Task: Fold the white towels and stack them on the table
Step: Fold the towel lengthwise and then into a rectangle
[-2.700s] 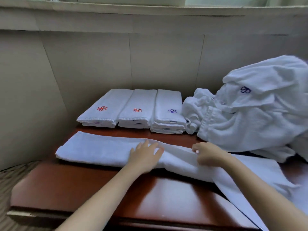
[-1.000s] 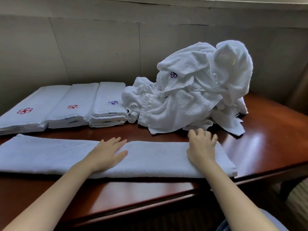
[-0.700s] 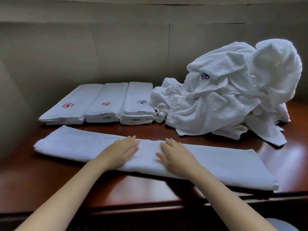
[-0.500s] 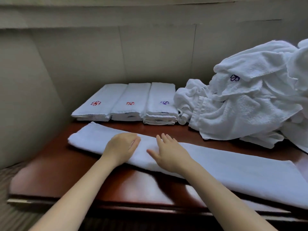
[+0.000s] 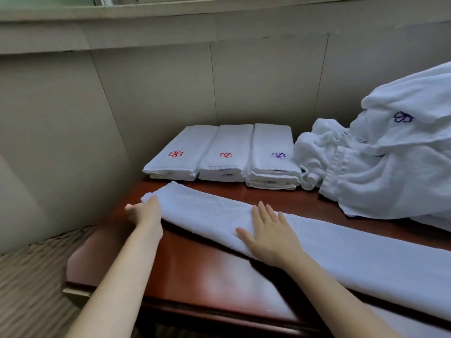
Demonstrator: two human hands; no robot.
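we are mid-fold on the long white terry towel (image 5: 317, 240), which lies as a narrow, lengthwise-folded strip slanting across the dark red-brown wooden table (image 5: 195, 272). our left hand (image 5: 146, 213) sits at the strip's left end, fingers over the corner; whether it pinches the cloth or only rests there we cannot tell. our right hand (image 5: 271, 236) lies flat on the strip near its middle, fingers straight and spread, holding nothing. we judge the next move to be a crosswise fold: grip the left end firmly, carry it over toward the right end, and keep the edges matched while the flat hand pins the crease. behind the strip, against the grey panelled wall (image 5: 158, 93), stand three neat piles of folded white towels with red and purple embroidered marks (image 5: 224, 152). behind the strip's right half slumps a heap of crumpled white towels (image 5: 390, 162), whose lower edge comes near the strip and could snag the fold. the strip's right end runs out of view.
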